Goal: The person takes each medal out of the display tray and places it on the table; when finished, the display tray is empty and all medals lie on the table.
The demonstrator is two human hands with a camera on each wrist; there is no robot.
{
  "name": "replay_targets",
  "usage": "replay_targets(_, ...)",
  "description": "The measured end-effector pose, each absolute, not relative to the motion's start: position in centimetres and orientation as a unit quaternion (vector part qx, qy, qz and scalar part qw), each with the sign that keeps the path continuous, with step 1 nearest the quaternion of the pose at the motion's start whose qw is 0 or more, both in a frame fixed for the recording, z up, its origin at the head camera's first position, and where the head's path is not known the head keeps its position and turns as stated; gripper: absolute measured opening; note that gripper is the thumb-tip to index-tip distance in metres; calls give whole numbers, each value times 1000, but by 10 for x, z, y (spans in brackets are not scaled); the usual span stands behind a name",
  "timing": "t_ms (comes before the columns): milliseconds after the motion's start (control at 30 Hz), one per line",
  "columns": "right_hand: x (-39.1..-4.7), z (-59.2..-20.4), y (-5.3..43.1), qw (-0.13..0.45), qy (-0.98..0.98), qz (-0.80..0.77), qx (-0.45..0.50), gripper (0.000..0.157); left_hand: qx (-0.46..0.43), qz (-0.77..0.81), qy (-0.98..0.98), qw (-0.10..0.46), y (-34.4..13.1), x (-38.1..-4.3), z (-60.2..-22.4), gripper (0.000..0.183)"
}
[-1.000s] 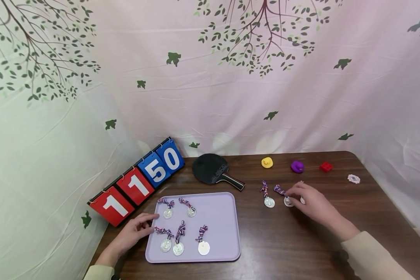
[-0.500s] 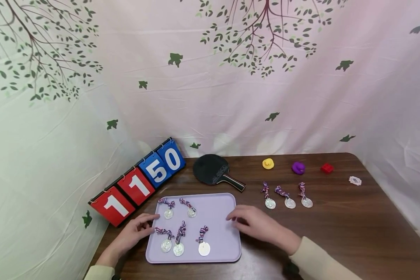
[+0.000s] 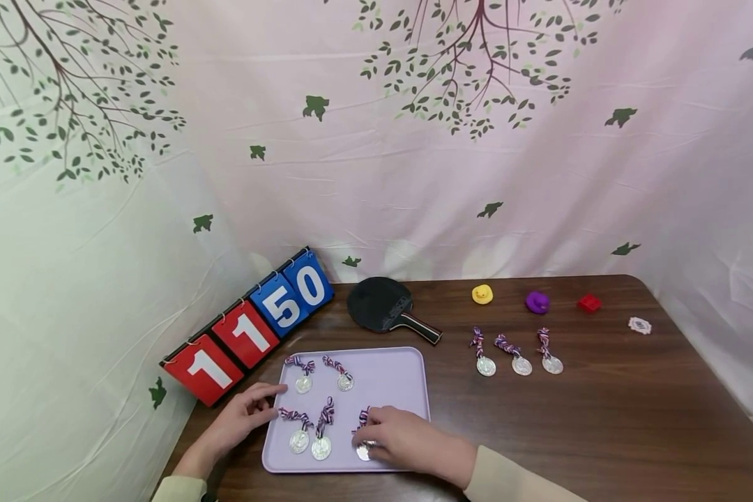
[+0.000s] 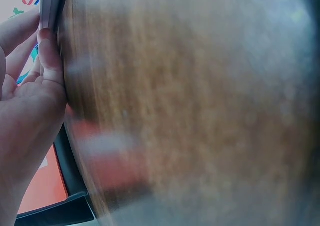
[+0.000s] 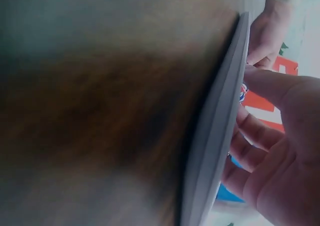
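Note:
A lilac tray [image 3: 389, 376] holds several silver medals with knotted red, white and blue ribbons, two near its far edge, including a medal [image 3: 345, 381], and the others nearer me. At the tray's left rim, my left hand [image 3: 241, 415] rests with thumb and fingertips touching the edge; the left wrist view shows this hand [image 4: 27, 91] against the tray's side. My right hand [image 3: 408, 439] reaches over the tray, fingers and thumb at the front-right medal [image 3: 363, 452], partly covering it. In the right wrist view the rim hides the fingertips of this hand [image 5: 285, 146], so their grip is unclear.
Three more medals, one of them a middle medal [image 3: 521, 365], lie right of the tray. Behind are a table tennis bat [image 3: 379, 305], yellow duck [image 3: 482, 294], purple duck [image 3: 537, 302], red brick [image 3: 589, 302] and white chip [image 3: 640, 325]. A flip scoreboard [image 3: 251, 328] stands at left.
My right hand has left the three medals on the right, crossed leftward over the tray's right rim, and come down at the front-right medal. My left hand has stayed at the tray's edge.

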State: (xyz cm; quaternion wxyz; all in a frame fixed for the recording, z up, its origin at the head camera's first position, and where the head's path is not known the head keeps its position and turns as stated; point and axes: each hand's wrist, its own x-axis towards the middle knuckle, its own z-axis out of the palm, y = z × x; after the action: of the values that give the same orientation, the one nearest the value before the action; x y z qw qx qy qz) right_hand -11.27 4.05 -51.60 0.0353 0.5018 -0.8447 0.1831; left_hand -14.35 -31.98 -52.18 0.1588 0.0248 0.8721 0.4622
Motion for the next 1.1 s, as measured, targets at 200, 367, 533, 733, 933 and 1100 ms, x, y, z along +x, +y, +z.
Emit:
replay_targets(200, -112, -515, 34, 46, -855, 154, 493, 23, 22, 463, 872, 158, -328, -147, -534, 41)
replay_targets(367, -111, -516, 33, 45, -858, 171, 482, 23, 24, 467, 869, 159, -324, -145, -526, 40)
replay_targets(533, -109, -522, 34, 40, -862, 191, 468, 26, 27, 467, 870, 157, -316, -140, -513, 39)
replay_targets(733, -109, -526, 36, 5, -859, 238, 454, 26, 23, 468, 869, 158, -315, -139, -512, 40)
replay_targets(933, -112, -524, 41, -51, -845, 304, 437, 25, 20, 466, 870, 161, -319, -142, -519, 40)
replay_targets(1100, -117, -522, 48, -68, -818, 364, 441, 27, 27, 459, 873, 159, -327, -147, -534, 41)
